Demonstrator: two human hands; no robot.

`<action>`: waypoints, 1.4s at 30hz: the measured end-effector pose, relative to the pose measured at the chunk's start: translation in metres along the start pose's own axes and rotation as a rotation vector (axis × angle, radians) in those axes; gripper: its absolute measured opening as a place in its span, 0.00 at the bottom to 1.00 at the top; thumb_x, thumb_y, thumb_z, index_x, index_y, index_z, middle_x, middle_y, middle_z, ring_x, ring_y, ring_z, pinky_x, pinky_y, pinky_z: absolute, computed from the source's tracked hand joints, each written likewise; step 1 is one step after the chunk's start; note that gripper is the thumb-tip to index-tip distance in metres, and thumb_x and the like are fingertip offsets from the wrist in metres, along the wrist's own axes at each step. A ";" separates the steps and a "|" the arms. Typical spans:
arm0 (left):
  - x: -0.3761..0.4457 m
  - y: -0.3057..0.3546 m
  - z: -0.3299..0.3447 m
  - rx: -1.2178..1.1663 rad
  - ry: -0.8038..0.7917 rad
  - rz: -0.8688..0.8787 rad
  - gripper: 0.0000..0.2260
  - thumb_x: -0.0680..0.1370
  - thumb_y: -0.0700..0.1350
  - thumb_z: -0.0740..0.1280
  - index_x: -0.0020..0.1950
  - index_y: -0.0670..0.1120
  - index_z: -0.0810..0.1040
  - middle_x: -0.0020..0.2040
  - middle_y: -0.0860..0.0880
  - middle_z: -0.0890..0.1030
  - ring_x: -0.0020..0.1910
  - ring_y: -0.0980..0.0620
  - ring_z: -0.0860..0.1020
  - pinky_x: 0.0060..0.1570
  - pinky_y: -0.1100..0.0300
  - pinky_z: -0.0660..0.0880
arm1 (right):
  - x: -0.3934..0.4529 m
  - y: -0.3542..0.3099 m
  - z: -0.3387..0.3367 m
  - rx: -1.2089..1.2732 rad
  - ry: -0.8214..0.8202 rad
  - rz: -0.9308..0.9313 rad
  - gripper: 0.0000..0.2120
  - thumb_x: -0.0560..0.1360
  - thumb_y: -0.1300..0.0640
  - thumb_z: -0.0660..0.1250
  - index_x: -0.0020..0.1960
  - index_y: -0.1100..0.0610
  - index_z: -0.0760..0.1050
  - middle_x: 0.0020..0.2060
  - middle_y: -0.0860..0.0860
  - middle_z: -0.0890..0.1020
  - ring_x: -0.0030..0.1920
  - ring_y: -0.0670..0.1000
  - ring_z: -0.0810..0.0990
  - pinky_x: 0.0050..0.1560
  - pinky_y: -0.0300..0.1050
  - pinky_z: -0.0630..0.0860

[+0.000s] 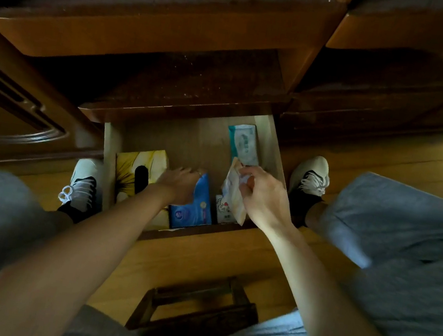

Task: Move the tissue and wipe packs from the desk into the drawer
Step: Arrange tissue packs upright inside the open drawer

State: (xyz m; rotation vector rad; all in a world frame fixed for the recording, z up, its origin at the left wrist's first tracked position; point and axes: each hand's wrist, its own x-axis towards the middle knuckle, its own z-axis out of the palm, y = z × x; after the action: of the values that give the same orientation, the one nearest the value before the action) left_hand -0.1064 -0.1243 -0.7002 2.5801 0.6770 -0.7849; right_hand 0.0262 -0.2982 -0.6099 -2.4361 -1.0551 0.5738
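The wooden drawer (273, 144) stands pulled out below the desk. Inside lie a yellow tissue box (138, 162) at the left, a blue wipe pack (195, 207) in the middle, a teal and white pack (243, 143) at the far right, and a small white pack (223, 211) at the near right. My left hand (179, 182) rests on the blue pack's far end, fingers spread over it. Above the small white pack, my right hand (261, 194) grips a pale tissue pack (233, 187), held tilted on its edge.
My two feet in pale sneakers (311, 174) (82, 185) flank the drawer on the wooden floor. My grey-trousered knees fill the lower corners. A dark wooden stool (198, 309) sits under me. The desk's upper drawers (154, 37) overhang above.
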 end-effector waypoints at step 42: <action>0.002 -0.041 -0.019 -1.982 0.437 -0.732 0.15 0.81 0.42 0.67 0.67 0.39 0.74 0.59 0.41 0.83 0.56 0.43 0.82 0.53 0.46 0.78 | 0.169 0.023 0.089 0.261 -0.290 0.361 0.16 0.83 0.53 0.64 0.68 0.59 0.75 0.58 0.57 0.82 0.49 0.49 0.83 0.42 0.38 0.79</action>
State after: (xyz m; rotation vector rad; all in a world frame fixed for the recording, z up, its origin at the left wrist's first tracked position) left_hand -0.1188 -0.0808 -0.6949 0.5877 1.4332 0.3837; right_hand 0.0989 -0.1662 -0.7298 -2.3622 -0.5893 1.1346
